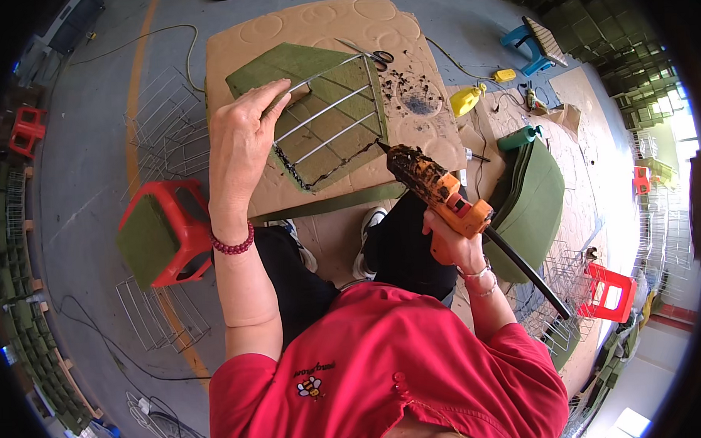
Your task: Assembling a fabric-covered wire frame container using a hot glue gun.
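Note:
In my right hand point(453, 242) is an orange hot glue gun point(436, 189), its barrel caked in black glue and a long black glue stick point(530, 274) poking out of its back. The gun's tip points at the near right corner of a metal wire frame point(324, 116). That frame stands on a green angular board point(276, 71) with a felt-like surface. Black glue point(318, 181) runs along the frame's near and left edges. My left hand point(247, 118) is at the frame's left side, fingers stretched out and thumb apart; whether it touches the wire is hidden.
Scissors point(380, 59) and black crumbs point(412, 97) lie on the cardboard-topped table point(236, 38). Stacked green boards point(531, 205) and a green bottle point(520, 138) are at right. A red stool point(188, 225) holding a green board stands left, near wire frames point(157, 318). Cables cross the floor.

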{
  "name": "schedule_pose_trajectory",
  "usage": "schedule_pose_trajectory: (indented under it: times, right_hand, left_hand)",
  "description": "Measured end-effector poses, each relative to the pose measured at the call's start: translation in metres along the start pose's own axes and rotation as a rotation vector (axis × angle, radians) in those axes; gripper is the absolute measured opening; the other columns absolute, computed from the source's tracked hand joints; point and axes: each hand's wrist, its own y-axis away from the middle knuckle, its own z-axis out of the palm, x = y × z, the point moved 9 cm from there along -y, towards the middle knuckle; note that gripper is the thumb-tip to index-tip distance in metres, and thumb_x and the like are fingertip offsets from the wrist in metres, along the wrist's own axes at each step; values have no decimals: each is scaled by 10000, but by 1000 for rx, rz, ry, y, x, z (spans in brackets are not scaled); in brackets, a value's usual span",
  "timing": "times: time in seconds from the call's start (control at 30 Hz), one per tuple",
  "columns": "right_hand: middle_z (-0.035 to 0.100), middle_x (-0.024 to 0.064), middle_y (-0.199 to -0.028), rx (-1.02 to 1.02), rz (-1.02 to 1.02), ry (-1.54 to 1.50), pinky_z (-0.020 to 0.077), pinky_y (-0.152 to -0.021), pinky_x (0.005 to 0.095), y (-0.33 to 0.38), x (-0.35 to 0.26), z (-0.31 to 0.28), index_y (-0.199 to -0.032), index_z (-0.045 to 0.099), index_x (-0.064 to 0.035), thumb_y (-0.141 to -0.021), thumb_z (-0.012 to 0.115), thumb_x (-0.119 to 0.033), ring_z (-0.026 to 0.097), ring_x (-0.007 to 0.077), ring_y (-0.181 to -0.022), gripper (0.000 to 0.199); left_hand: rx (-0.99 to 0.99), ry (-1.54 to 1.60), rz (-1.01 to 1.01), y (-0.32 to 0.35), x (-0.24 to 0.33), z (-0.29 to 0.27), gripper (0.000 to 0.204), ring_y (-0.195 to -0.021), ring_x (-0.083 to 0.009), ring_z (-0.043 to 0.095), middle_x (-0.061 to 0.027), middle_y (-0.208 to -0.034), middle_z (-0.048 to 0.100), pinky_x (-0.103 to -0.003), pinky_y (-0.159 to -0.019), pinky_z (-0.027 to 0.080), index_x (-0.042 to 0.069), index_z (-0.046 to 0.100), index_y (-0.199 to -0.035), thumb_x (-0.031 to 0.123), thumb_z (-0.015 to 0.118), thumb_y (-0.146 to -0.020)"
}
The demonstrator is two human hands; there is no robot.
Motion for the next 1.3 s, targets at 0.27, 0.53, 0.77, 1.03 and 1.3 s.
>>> schedule_pose_trajectory:
  times: [0.27,0.53,0.77,1.03,1.3]
  right_hand:
    - [623,-6,-756,104,15,87,452,-609,251,2,-8,-4,-970,633,-42,-900,688,-121,586,87,-692,118]
    - [622,-6,-750,125,-31,118,449,-595,257,1,-7,-7,-950,632,-43,-894,698,-128,584,96,-676,122]
    - [609,4,-760,118,-27,123,453,-604,262,-1,1,-12,-991,634,-46,-905,691,-175,580,105,-682,165]
    - [591,11,-750,42,-46,266,452,-597,277,-4,-2,-11,-1037,651,-52,-919,690,-256,581,119,-679,239]
    - [594,14,-745,22,-183,346,460,-593,287,-7,-8,-12,-998,646,-72,-935,667,-278,593,132,-677,217]
  left_hand:
    - [18,9,18,0,4,2,187,-927,-315,707,-169,-1027,718,-362,-801,565,4,724,-1039,75,690,-869]
    - [5,-17,72,-2,15,8,211,-983,-338,692,-178,-1048,709,-376,-837,562,14,717,-1078,62,678,-876]
    - [-6,-10,71,-3,15,8,211,-995,-341,688,-176,-1049,709,-383,-860,557,17,719,-1075,75,677,-876]
    - [-25,-11,58,-1,12,9,212,-1013,-344,681,-175,-1060,706,-385,-917,549,22,718,-1082,87,663,-889]
    - [-32,-8,52,-1,12,8,210,-1011,-347,680,-171,-1066,706,-386,-930,544,23,717,-1084,93,659,-895]
